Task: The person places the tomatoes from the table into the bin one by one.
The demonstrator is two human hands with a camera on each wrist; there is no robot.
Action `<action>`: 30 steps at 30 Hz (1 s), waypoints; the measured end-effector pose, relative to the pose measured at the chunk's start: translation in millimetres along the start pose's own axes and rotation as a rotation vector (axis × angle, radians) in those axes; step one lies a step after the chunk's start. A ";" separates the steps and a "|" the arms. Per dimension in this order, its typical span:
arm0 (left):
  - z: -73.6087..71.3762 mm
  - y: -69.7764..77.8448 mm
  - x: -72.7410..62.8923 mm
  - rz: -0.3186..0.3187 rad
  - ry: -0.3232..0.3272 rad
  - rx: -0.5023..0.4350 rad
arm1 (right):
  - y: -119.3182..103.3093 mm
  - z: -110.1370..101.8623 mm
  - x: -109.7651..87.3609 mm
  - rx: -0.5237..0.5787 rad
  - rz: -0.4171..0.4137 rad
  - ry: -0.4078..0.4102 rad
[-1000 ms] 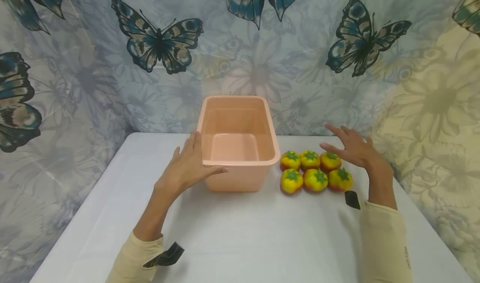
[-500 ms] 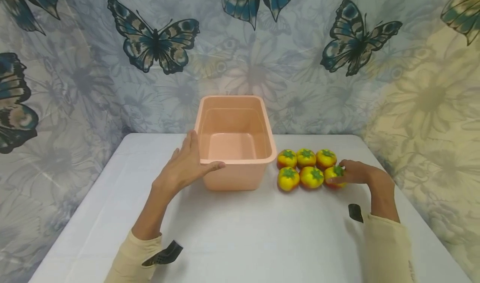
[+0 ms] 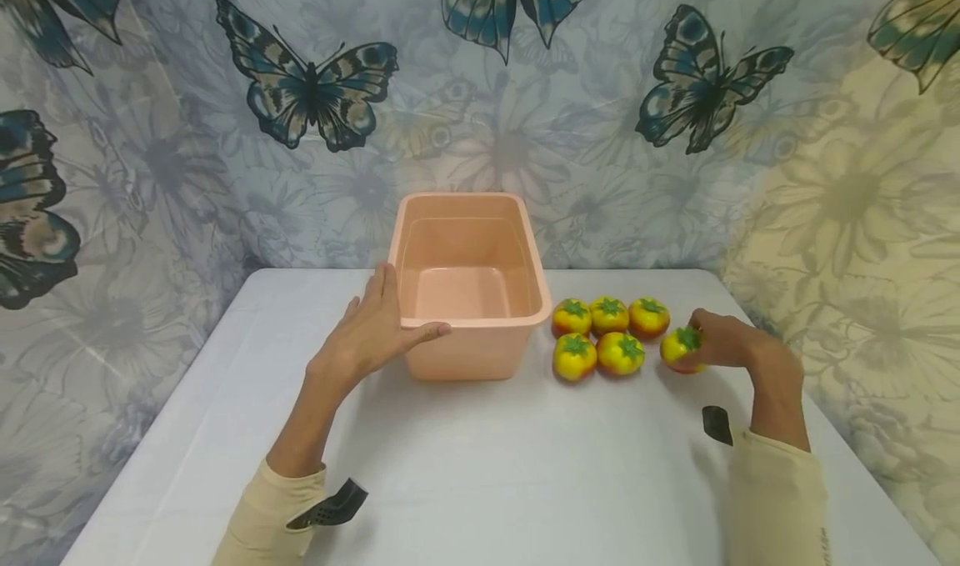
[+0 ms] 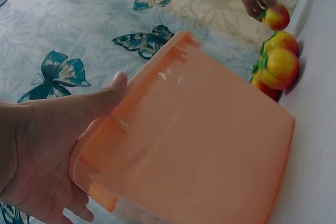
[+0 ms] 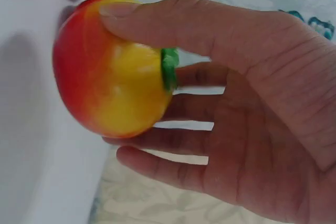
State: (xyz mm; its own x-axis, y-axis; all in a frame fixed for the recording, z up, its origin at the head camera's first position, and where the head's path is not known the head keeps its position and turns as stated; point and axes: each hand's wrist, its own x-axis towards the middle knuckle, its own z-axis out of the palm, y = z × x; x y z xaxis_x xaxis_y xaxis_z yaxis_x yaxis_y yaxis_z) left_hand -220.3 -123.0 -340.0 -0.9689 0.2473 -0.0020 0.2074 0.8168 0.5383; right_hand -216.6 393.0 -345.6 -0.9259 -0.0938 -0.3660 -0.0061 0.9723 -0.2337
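Observation:
My right hand (image 3: 727,339) grips a yellow-and-red persimmon (image 3: 678,349) with a green leafy top. In the right wrist view the thumb lies over one side of this persimmon (image 5: 113,77) and the fingers reach round behind it. It appears slightly off the table, just right of the other persimmons (image 3: 620,354), which stand close together in two rows. At the near left corner of a peach plastic bin (image 3: 465,351), my left hand (image 3: 367,328) rests with straight fingers along the left side and the thumb across the front rim. The bin's visible inside holds nothing.
A white-covered table (image 3: 510,466) bears everything. Behind it and at both sides hangs a cloth backdrop (image 3: 517,149) printed with butterflies and flowers. The persimmon rows stand right beside the bin's right side.
My right hand has come down onto the front-right persimmon, taken hold of it and drawn it right, away from the group. The left hand stays at the bin.

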 end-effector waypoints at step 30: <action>0.7 0.9 0.3 0.010 0.013 -0.009 | -112.1 -35.5 -10.9 0.100 -0.175 0.769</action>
State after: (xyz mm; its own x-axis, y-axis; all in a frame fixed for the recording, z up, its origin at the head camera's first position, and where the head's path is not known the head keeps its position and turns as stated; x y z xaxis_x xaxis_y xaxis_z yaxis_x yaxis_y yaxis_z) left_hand -220.3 -121.8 -340.1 -0.9684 0.2489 0.0141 0.2161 0.8097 0.5457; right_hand -219.2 292.7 -283.5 -0.9160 -0.0339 0.3998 -0.1756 0.9298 -0.3234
